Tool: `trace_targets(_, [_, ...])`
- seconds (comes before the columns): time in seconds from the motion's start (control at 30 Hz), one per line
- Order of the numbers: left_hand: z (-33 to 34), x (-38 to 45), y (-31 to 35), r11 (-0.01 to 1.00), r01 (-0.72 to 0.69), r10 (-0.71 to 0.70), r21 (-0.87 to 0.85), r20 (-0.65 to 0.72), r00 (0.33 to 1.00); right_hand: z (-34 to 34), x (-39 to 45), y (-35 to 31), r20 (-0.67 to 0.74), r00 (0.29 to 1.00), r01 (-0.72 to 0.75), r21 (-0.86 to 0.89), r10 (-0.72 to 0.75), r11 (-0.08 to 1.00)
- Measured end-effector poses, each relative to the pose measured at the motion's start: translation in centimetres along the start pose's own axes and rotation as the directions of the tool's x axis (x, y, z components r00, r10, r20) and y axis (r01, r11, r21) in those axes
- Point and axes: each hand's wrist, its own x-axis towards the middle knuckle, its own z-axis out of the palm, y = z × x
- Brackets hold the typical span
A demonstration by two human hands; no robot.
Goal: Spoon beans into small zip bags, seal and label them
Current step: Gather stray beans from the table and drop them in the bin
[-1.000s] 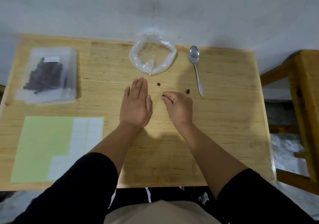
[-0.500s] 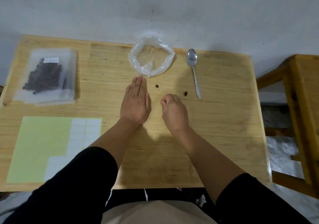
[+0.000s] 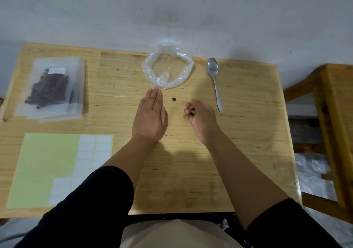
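1. The loose bean point(image 3: 173, 99) is lying on the table point(image 3: 238, 152) between the two hands, at about 6 o'clock from the clear plastic bag point(image 3: 168, 67). It is looking small, hard and light, likely to roll or skid, so pinching it by its sides with fingertips seems best.
2. The right hand point(image 3: 200, 119) is curling nearly closed, its fingertips point(image 3: 188, 112) pinching a dark bean or two.
3. The left hand point(image 3: 150, 117) is lying flat and open on the table, gripping nothing.
4. The spoon point(image 3: 214, 81) is resting untouched at 3 o'clock from the bag; filled zip bags point(image 3: 51, 87) are sitting at 9 o'clock, above the label sheet point(image 3: 57, 167).
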Motion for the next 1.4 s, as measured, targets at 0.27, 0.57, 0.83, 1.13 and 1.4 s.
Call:
trace_targets(0.27, [0.2,0.1,-0.2,0.999,-0.001,0.0,0.033,0.017,1.0,1.4,1.1,1.1,-0.025,0.955,0.216,-0.623,-0.295,0.752])
trace_targets(0.57, [0.1,0.0,-0.3,1.0,-0.007,0.006,0.026,0.015,1.0,2.4,2.7,2.3,0.069,0.888,0.293,-0.846,-0.455,0.445])
trace_targets(0.83, [0.3,0.0,-0.4,0.999,-0.01,0.01,0.039,0.008,1.0,2.7,1.7,2.6,0.162,0.846,0.348,-0.889,-0.508,0.297])
trace_targets(1.13, [0.2,-0.3,-0.1,0.998,-0.034,0.033,0.052,0.028,0.999,-0.1,-2.2,2.3,-0.022,0.999,-0.032,0.196,0.037,0.98])
trace_targets(1.4, [0.9,-0.8,2.9,0.994,-0.108,0.106,0.027,0.069,0.992,-3.7,-2.4,1.1,-0.33,0.937,0.093,-0.068,-0.111,0.993])
